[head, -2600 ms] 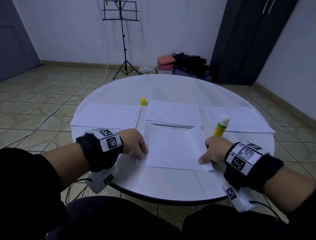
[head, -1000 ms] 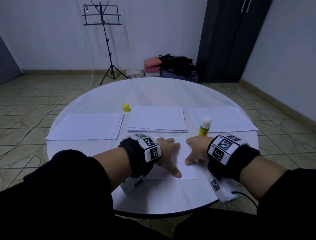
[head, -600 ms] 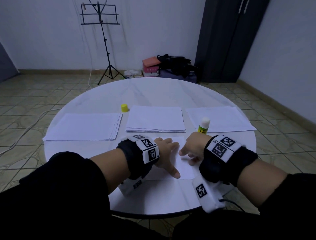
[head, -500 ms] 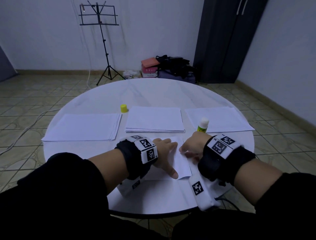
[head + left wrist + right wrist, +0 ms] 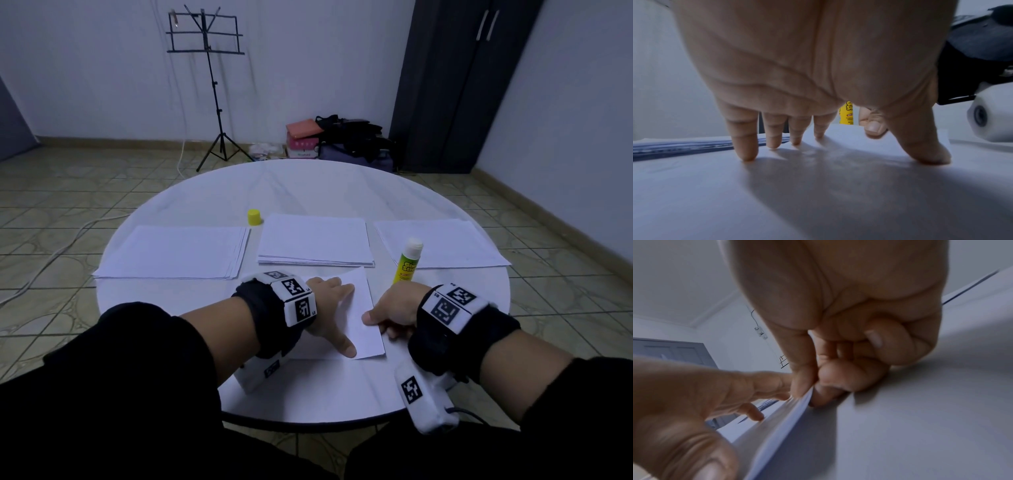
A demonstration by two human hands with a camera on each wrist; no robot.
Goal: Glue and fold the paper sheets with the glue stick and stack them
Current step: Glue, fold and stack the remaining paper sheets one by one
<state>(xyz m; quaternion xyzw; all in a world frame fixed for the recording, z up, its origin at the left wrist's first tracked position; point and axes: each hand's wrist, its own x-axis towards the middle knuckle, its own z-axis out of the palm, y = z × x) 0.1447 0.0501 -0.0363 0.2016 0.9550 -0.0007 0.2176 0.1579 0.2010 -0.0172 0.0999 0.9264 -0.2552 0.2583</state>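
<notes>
A folded white paper sheet (image 5: 359, 308) lies on the round white table (image 5: 308, 185) in front of me. My left hand (image 5: 334, 315) presses on it with fingers and thumb spread straight (image 5: 849, 149). My right hand (image 5: 383, 317) pinches the sheet's right edge between thumb and forefinger (image 5: 812, 391), and the edge (image 5: 781, 426) is lifted a little. The other right fingers are curled. An uncapped yellow glue stick (image 5: 407, 260) stands upright just behind my right hand, apart from it.
Three stacks of white paper lie in a row behind the sheet: left (image 5: 174, 251), middle (image 5: 315, 243), right (image 5: 442, 243). The yellow cap (image 5: 254, 217) stands between the left and middle stacks. A music stand (image 5: 209, 85) and bags (image 5: 349, 140) are on the floor beyond.
The wide sheet has been folded to about half its width. My left hand now lies flat on it, and my right hand has slid from on top of it to pinching its right edge.
</notes>
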